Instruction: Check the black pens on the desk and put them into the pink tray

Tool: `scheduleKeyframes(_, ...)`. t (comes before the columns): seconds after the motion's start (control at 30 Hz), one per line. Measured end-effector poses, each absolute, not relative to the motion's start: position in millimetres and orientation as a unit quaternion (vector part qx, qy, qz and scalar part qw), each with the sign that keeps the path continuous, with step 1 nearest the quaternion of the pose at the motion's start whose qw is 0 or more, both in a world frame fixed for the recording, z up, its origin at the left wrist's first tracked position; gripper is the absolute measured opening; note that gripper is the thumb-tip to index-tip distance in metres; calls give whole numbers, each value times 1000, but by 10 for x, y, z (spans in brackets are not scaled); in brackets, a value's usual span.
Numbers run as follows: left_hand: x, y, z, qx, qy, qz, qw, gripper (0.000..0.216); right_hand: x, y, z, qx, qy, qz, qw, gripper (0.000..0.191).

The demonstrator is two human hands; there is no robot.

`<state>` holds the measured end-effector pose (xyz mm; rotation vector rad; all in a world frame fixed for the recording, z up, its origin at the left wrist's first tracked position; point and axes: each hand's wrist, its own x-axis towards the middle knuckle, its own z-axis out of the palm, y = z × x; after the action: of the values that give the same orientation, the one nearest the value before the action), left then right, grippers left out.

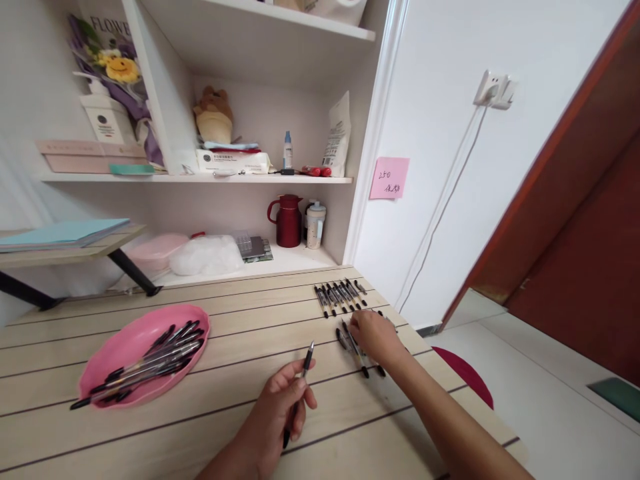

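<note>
Facing slatted wooden desk [235,407], shelves [165,113] behind; left hand [277,410] grips pen [307,359]; right hand [374,337] covers laid pens [361,364], grip unclear.

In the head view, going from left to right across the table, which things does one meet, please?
pink tray → left hand holding a pen → pen row → right hand resting on loose pens
</note>
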<state>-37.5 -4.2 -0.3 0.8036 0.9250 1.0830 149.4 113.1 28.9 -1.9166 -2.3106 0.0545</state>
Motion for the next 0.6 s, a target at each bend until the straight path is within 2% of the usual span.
scheduleKeyframes(0.27, -374, -44, 0, 363, 411, 484, 682, 41, 1552, 765, 82, -642, -767, -9, 15, 27)
scheduleKeyframes(0.6, -370, -49, 2, 361, 415, 482, 682, 40, 1572, 693, 54, -645, -764, -23, 14, 24)
